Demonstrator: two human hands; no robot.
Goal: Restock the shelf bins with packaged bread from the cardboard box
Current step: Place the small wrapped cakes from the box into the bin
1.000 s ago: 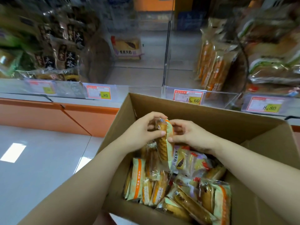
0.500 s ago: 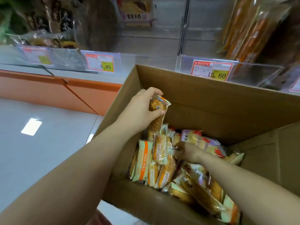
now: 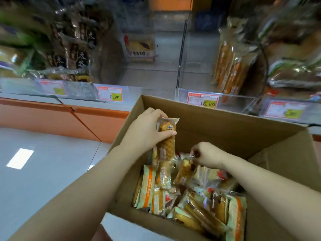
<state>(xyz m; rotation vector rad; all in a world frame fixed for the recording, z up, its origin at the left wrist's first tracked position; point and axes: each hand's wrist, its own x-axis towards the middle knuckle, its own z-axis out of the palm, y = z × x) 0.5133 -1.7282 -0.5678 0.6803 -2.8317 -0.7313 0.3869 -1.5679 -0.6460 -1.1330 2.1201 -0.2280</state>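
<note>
"8.80" on one shelf-bin price tag [image 3: 110,94], "15.60" on the neighbouring price tag [image 3: 202,100]

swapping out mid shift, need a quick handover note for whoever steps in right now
Left hand grips one bread pack upright over the cardboard box.
Right hand pinches a second pack among those in the box.
Done: a few shelved packs stand in the shelf bin tagged 15.60.
Left: many boxed packs to move; neither held pack is shelved yet.
</note>
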